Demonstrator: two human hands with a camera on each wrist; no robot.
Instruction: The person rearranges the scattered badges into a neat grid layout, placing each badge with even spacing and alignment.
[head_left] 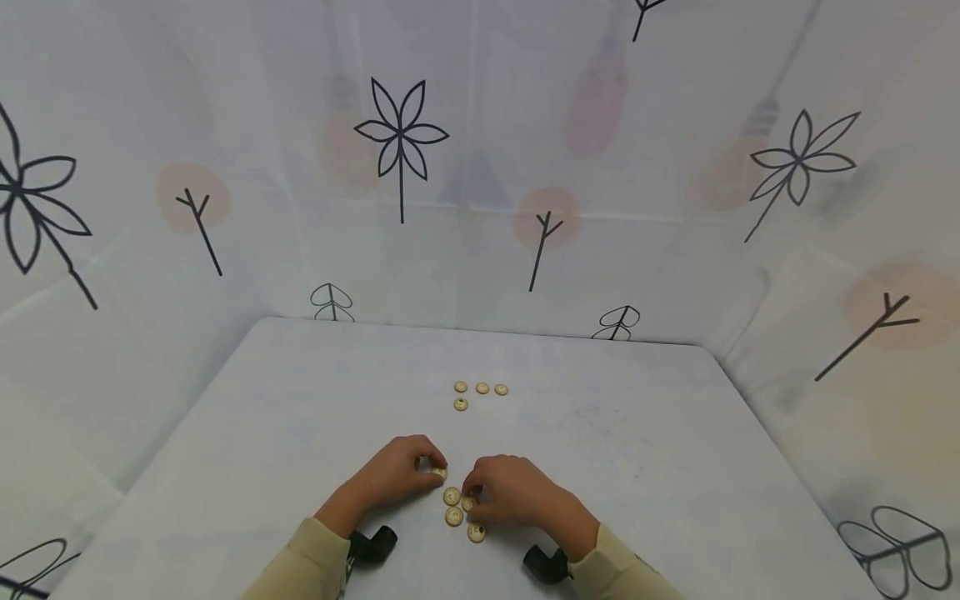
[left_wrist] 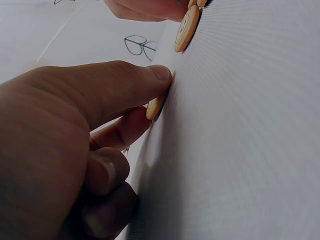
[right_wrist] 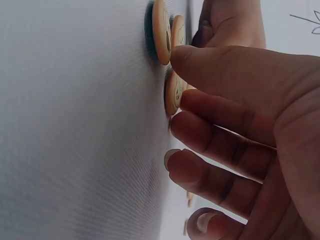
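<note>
My left hand (head_left: pixel 397 471) pinches a small round wooden disc (head_left: pixel 440 473) between thumb and fingertips, low over the white table; its edge shows as a tan disc (left_wrist: pixel 156 106) in the left wrist view. Just right of it, my right hand (head_left: pixel 519 493) has thumb and index finger around another wooden disc (right_wrist: pixel 173 94), which bears a dark printed drawing. Two more discs, one (head_left: pixel 452 497) behind the other (head_left: pixel 453 517), lie left of the right fingertips. A third disc (head_left: pixel 476 532) lies nearer me, beside the right thumb.
Farther back on the white table (head_left: pixel 315 375), several like discs lie in a small group: a row with a middle disc (head_left: pixel 482 388), and one disc (head_left: pixel 461 404) in front of its left end. Pale cloth (head_left: pixel 465 267) with printed flowers surrounds the table's back and sides.
</note>
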